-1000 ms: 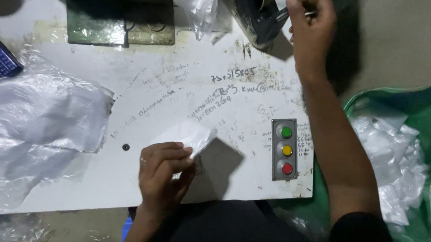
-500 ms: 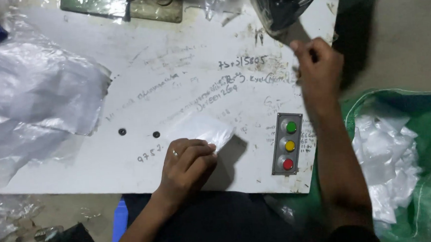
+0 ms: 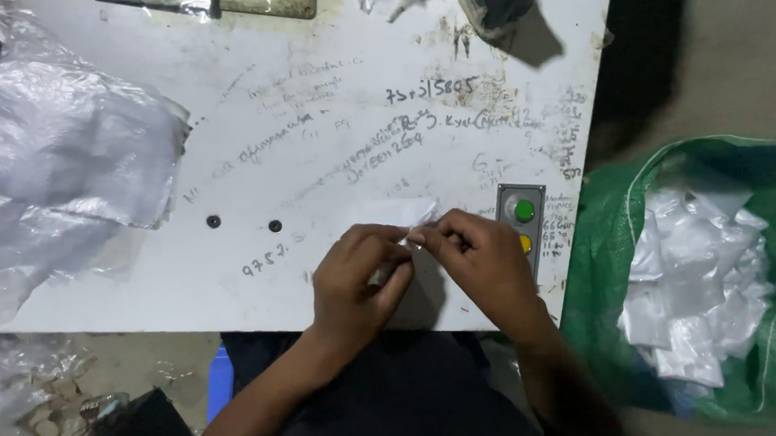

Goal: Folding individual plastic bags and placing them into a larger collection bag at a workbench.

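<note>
While both hands pinch a white bag, the green sack holds white bags.

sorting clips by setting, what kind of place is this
Probably a small factory or packing bench: a scuffed white worktable scribbled with notes, a button control box set into it, and a green sack of white plastic pieces beside it.

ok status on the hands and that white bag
Left hand and right hand both pinching small white bag on the table. Button box right beside right hand. Nothing blocking.
</note>
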